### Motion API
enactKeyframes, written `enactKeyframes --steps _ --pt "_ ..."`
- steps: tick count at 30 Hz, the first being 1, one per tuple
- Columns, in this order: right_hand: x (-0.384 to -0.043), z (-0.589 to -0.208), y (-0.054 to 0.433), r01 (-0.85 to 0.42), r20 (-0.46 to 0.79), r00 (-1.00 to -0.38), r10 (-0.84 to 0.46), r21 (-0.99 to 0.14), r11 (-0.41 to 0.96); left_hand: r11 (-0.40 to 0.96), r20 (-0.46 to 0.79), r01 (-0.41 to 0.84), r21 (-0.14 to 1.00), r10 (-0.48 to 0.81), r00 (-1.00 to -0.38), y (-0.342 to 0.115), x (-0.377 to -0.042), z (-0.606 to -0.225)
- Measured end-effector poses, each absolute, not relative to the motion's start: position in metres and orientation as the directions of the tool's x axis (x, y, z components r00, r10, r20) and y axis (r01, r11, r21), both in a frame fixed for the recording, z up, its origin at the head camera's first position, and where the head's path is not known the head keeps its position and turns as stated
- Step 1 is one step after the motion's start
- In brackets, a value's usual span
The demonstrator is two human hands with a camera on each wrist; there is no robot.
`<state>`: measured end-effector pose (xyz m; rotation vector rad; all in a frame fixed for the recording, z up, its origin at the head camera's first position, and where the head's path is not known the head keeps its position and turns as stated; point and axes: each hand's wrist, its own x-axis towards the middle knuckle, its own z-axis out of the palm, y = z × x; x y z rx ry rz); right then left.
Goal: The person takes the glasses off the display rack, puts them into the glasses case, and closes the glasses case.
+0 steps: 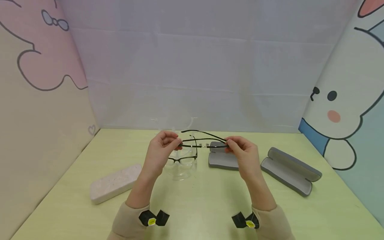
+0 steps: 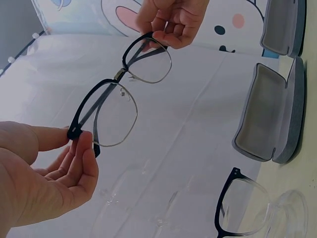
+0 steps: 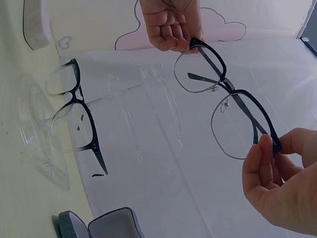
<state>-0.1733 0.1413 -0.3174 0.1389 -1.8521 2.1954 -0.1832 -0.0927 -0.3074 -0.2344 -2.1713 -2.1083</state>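
Note:
A pair of eyeglasses [image 1: 192, 146] with black brow bars and thin metal lower rims is held up between both hands. My left hand [image 1: 160, 150] pinches the frame's left corner by the hinge with thumb and fingers. At the opposite corner, my right hand [image 1: 244, 155] grips it the same way. In the left wrist view the dark temples [image 2: 101, 99] cross behind the lenses. Beyond and below, a second pair of glasses [image 1: 179, 160], black on top and clear beneath, sits on a transparent display stand [image 1: 181, 177]; neither hand touches it.
Behind my right hand lies an open grey glasses case [image 1: 222, 161], partly covered by that hand. Another open grey case [image 1: 288, 176] lies farther right. A closed pale case [image 1: 115, 183] rests on the left of the table [image 1: 198, 206]. Printed panels and a white sheet [image 1: 195, 66] surround the table.

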Motion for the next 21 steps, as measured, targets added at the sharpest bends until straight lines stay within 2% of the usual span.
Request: enactKeyframes --steps 9,21 --pt "-0.172 -0.318 0.148 -0.244 0.24 -0.969 0.06 -0.968 -0.068 0.074 0.145 0.149 0.986 0.045 -0.988 -0.092 -0.18 -0.305" --pt "-0.176 -0.321 0.158 -0.195 0.195 -0.981 0.002 -0.98 -0.033 0.047 0.143 0.147 0.988 0.085 -0.986 -0.092 -0.183 -0.31"
